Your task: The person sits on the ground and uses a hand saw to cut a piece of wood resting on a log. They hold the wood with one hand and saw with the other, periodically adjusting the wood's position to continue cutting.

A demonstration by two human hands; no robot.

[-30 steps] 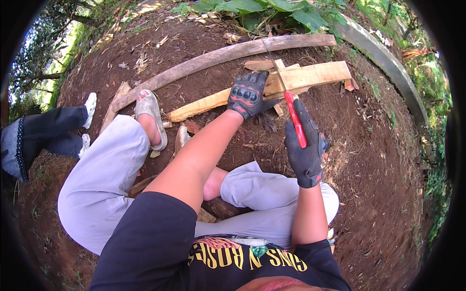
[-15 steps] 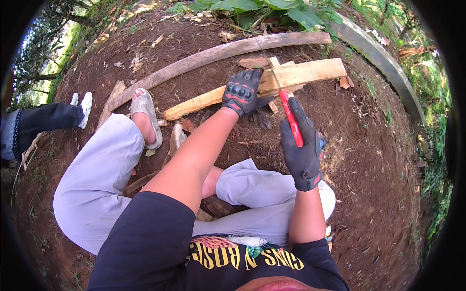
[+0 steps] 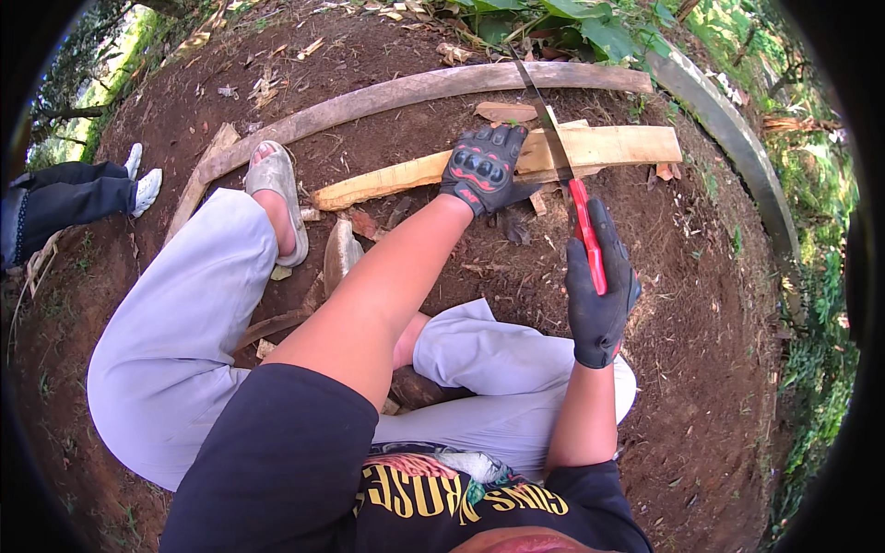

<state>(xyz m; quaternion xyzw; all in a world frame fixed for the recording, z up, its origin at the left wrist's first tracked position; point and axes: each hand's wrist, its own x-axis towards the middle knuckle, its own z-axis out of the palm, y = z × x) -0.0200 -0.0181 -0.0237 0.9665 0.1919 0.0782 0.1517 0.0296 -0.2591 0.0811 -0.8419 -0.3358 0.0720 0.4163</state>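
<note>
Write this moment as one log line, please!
left hand: on wood | right hand: holding saw | blade: across wood | board: beyond wood

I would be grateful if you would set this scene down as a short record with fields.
Setting: outdoors, on brown soil
Left hand: black glove, laid over the pale plank; how far the fingers wrap is hidden
Right hand: black glove, closed around the red handle of a saw
Saw position: blade crossing over the plank, tip pointing away from the person
Beyond plank: long greyish board, then green leaves
Far left: another person's dark trousers and white shoes
</note>
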